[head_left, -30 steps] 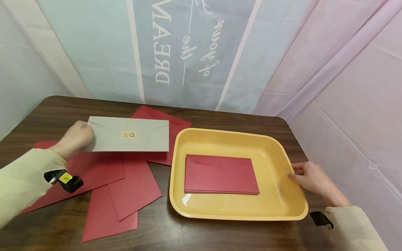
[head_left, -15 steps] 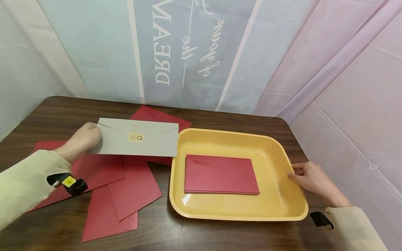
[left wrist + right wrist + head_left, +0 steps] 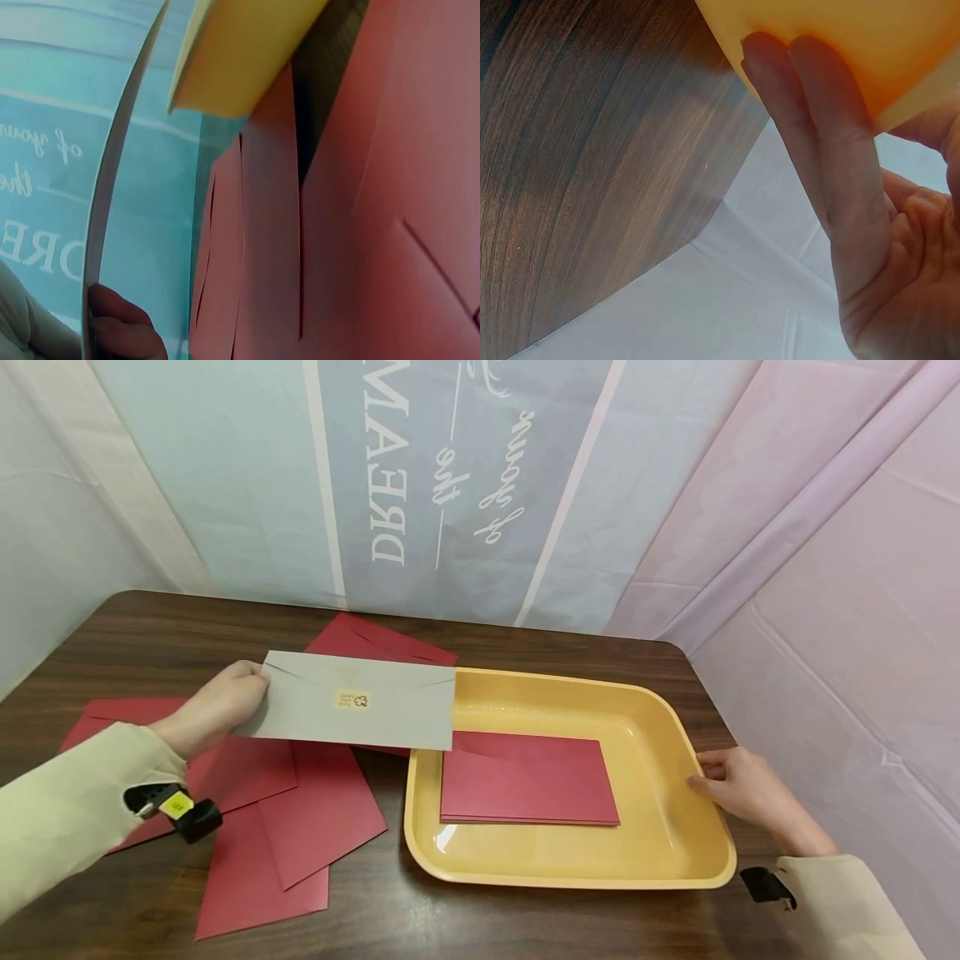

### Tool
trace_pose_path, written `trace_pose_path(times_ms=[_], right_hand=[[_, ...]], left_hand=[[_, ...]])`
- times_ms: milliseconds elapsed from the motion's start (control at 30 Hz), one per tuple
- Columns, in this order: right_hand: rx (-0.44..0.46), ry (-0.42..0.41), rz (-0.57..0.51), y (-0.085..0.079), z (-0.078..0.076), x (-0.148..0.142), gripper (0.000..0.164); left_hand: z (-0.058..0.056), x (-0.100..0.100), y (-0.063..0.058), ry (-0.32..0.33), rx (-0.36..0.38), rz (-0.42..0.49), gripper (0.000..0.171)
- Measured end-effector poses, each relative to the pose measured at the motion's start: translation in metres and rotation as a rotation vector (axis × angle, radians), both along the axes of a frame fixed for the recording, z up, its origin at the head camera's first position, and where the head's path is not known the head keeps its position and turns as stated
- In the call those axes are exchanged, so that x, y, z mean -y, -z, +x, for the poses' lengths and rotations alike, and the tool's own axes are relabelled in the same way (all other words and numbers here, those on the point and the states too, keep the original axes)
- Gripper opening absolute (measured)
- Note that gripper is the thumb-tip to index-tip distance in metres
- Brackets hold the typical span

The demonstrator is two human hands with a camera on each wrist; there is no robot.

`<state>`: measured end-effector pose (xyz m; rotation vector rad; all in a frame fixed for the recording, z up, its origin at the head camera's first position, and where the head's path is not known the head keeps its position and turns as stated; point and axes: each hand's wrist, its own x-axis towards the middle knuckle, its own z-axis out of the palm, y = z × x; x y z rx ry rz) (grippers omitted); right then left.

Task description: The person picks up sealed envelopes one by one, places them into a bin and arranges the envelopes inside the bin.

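Note:
My left hand (image 3: 231, 697) pinches the left end of a pale grey envelope (image 3: 397, 702) with a small gold-printed label. In the left wrist view the envelope (image 3: 112, 157) shows edge-on, fingertips on one face. Its right end overlaps the left rim of a yellow tray (image 3: 570, 883) in the head view. Inside the tray lies a small stack of red envelopes (image 3: 528, 781). My right hand (image 3: 746, 785) holds the tray's right rim; in the right wrist view two fingers (image 3: 832, 97) press the outer wall, with the thumb over the rim.
Several red envelopes (image 3: 322, 810) lie spread and overlapping left of the tray, on a dark wood table (image 3: 390, 902). One more red envelope (image 3: 360, 639) lies at the back, partly behind the grey one. A printed cloth backdrop (image 3: 465, 568) hangs behind the table.
My left hand has carried the grey envelope rightward and slightly nearer to me, from over the red envelopes to over the tray's left rim. The right hand and tray stay put.

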<state>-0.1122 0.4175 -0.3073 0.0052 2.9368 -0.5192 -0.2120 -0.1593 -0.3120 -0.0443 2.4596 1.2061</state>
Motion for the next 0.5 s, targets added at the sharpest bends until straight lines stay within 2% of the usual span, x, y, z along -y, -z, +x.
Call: trace_pose_path(times_ms=[233,500], right_hand=[[-0.001,-0.003,-0.008,0.0,0.0,0.0,0.041],[0.0,-0.002,-0.008,0.0,0.0,0.0,0.041]], left_hand=[[0.007,-0.017,-0.004,0.08,0.0,0.054,0.052],[0.011,-0.031,-0.007,0.19,-0.017,0.113,0.038]])
